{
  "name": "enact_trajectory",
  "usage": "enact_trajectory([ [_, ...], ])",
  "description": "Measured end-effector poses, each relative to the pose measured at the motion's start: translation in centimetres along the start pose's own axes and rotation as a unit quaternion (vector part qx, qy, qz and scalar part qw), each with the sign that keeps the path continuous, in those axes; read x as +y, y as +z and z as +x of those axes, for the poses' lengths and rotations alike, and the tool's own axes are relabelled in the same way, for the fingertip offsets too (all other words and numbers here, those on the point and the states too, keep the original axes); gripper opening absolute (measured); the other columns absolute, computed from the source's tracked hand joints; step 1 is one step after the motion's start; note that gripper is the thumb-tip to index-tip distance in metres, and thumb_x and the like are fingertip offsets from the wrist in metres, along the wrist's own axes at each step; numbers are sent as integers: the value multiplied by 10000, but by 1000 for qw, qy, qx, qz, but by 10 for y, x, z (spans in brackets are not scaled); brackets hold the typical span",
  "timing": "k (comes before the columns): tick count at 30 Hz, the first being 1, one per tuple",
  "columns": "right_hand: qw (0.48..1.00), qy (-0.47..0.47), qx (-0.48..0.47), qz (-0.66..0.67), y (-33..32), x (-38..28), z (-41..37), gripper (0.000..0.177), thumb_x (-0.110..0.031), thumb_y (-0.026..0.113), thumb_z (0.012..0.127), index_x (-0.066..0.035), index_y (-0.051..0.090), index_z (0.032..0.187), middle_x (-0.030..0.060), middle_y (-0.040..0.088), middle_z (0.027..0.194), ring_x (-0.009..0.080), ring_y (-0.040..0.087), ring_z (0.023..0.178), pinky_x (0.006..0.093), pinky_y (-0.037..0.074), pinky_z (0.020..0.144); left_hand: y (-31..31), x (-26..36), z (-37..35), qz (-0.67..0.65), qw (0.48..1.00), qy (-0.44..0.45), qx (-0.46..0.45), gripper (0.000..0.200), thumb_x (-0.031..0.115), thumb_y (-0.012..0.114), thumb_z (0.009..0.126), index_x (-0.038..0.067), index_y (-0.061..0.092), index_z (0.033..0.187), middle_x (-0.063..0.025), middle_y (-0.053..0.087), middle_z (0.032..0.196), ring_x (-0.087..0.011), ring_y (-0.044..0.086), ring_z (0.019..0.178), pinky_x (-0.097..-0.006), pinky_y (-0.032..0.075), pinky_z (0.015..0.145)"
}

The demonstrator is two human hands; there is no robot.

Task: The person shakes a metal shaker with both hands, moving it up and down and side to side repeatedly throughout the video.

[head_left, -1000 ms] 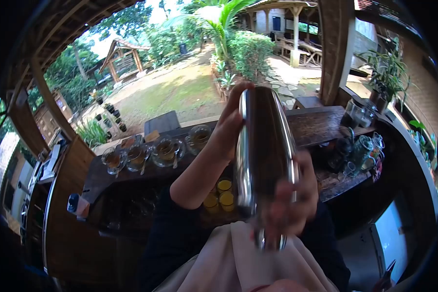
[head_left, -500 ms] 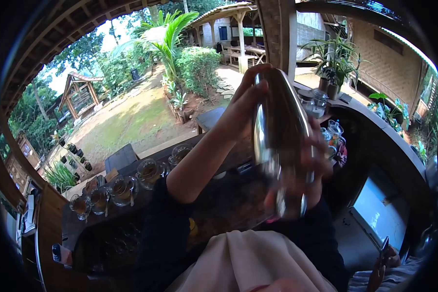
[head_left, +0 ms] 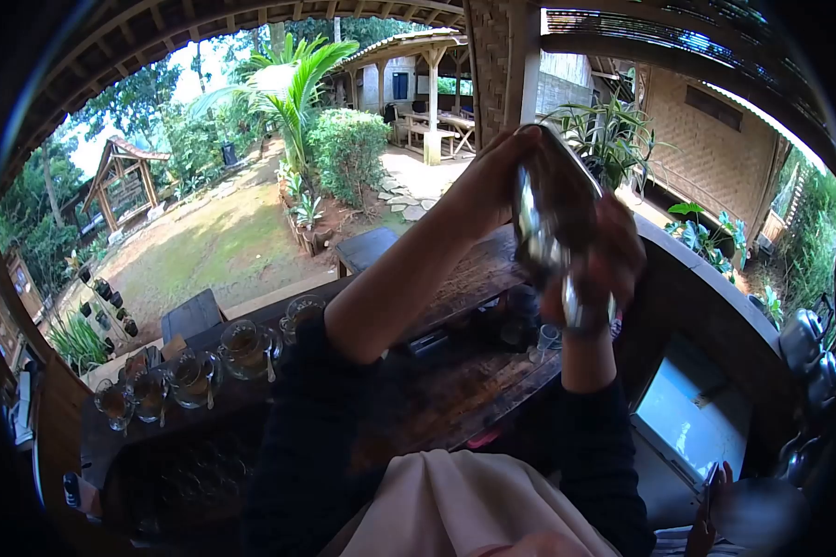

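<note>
A shiny metal cocktail shaker [head_left: 555,209] is held up in front of me, tilted, its wide end up and its narrow end low. My left hand [head_left: 497,172] is closed around the wide upper end. Lower down, my right hand [head_left: 613,246] wraps the shaker near its narrow end, with the fingers blurred by motion. Beneath both hands runs the dark wooden counter [head_left: 464,385], where a clear glass [head_left: 548,339] stands close to my right wrist.
Several glass cups with saucers and spoons [head_left: 193,379] line the counter at left. Metal kettles [head_left: 802,342] stand at far right, by a pale-topped cabinet [head_left: 692,408]. Another person's hand [head_left: 711,501] holds a phone at lower right. Potted plants [head_left: 613,135] sit on the ledge.
The shaker and both hands have moved slightly right, and the shaker's tilt has changed. The view has turned a little, so the cups appear further left. Both hands keep their hold.
</note>
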State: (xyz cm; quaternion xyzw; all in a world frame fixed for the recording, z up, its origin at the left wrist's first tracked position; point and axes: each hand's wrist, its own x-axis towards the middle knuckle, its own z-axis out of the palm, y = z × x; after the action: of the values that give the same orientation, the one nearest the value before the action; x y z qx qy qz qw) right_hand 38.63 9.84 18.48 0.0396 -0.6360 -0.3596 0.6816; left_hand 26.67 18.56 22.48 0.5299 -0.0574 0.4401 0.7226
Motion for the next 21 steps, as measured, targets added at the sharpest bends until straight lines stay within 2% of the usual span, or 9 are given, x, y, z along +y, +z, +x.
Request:
enact_trajectory([
  [3,951,306,11,45,4,26,-7,575,-246,751,736,8,504,1189,158,553,1174,350,528,1126,407,463,911,-14,-17,11,-94,978,-69,175,298,291,471,932,56,577,1082,-122,655,972,-249,646,901,-391,527,827],
  [7,995,21,-95,-35,-21,-39,41,415,-271,722,778,-162,532,1130,61,551,1148,190,518,1118,389,426,954,28,-11,-9,-141,986,-27,-80,263,232,525,918,31,517,1087,-110,632,944,-251,658,844,-407,561,760],
  [9,947,-313,35,63,-2,-29,45,525,-581,538,830,-269,440,1241,84,440,1201,353,443,1167,582,431,928,63,-5,-26,-59,989,87,-99,253,232,520,923,37,528,1084,-109,633,948,-247,658,839,-392,564,738],
  [11,986,-162,34,-36,-13,-22,20,553,-534,614,811,-221,454,1238,20,432,1145,302,482,1114,513,417,958,52,-3,-12,27,972,203,-113,245,231,516,928,42,539,1082,-108,635,951,-243,659,834,-377,568,716],
  [13,996,-50,1,-68,-11,25,6,598,-433,638,829,-72,454,1269,153,506,1202,341,527,1107,470,437,949,0,-9,37,52,995,83,31,315,293,519,921,29,551,1090,-122,656,970,-222,662,865,-352,542,801],
  [15,946,322,27,30,7,38,7,441,-274,662,825,28,569,1131,163,564,1182,304,541,1106,359,445,938,-1,-6,29,-95,990,-70,82,282,277,517,923,42,558,1073,-119,659,952,-216,663,850,-338,546,773],
  [17,960,280,8,-5,1,32,8,455,-274,650,831,27,541,1153,150,579,1162,314,547,1090,388,438,951,4,-11,18,-96,984,-79,127,262,258,528,918,40,563,1059,-123,661,929,-214,662,825,-345,549,761],
  [19,994,84,-29,-70,-8,-5,17,512,-375,661,823,-82,511,1215,83,553,1166,329,525,1106,462,423,963,-10,-20,21,-162,983,-78,-35,262,254,548,908,35,564,1050,-125,658,943,-224,662,808,-353,546,765],
  [21,989,-145,24,-2,-11,-27,20,545,-531,627,801,-226,483,1229,31,496,1163,354,492,1132,554,433,924,23,-14,-15,205,969,136,-40,420,266,570,907,60,430,1245,-112,594,1085,-174,606,939,-324,512,799],
])
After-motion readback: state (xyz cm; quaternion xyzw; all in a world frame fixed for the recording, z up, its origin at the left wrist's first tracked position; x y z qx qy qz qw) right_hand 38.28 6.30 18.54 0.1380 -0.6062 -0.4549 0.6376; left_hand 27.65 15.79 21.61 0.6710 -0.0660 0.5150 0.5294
